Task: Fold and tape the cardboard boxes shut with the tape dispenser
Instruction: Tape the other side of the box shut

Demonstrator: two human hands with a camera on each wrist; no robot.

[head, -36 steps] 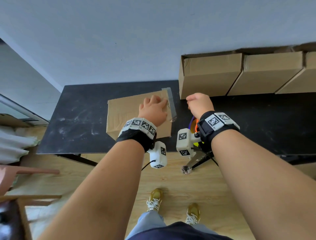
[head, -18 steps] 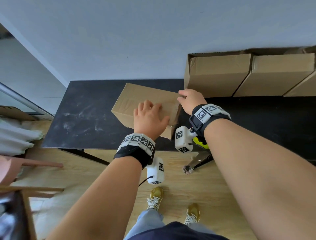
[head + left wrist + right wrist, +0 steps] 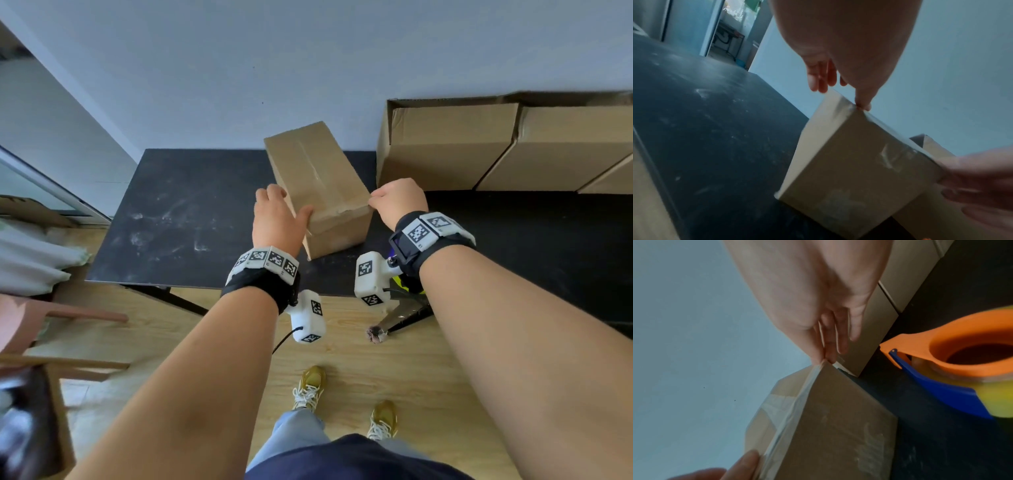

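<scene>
A closed cardboard box (image 3: 318,178) stands on the black table (image 3: 191,219), turned at an angle, with clear tape along its top seam. My left hand (image 3: 279,214) holds its near left corner, thumb on the top edge and fingers down the left side (image 3: 839,95). At the near right top corner my right hand (image 3: 394,198) pinches the taped edge (image 3: 828,355). The tape dispenser (image 3: 962,369), orange and blue with a yellow roll, lies on the table just right of the box (image 3: 828,418), under my right wrist; nobody holds it.
A row of open cardboard boxes (image 3: 452,147) lines the wall at the back right, close to the held box. The table's front edge runs just under my wrists. A wooden chair (image 3: 34,325) stands on the floor at the left.
The box was lying flat under my left hand; both hands have turned it and stood it up farther back. My right hand came over to its right corner.
</scene>
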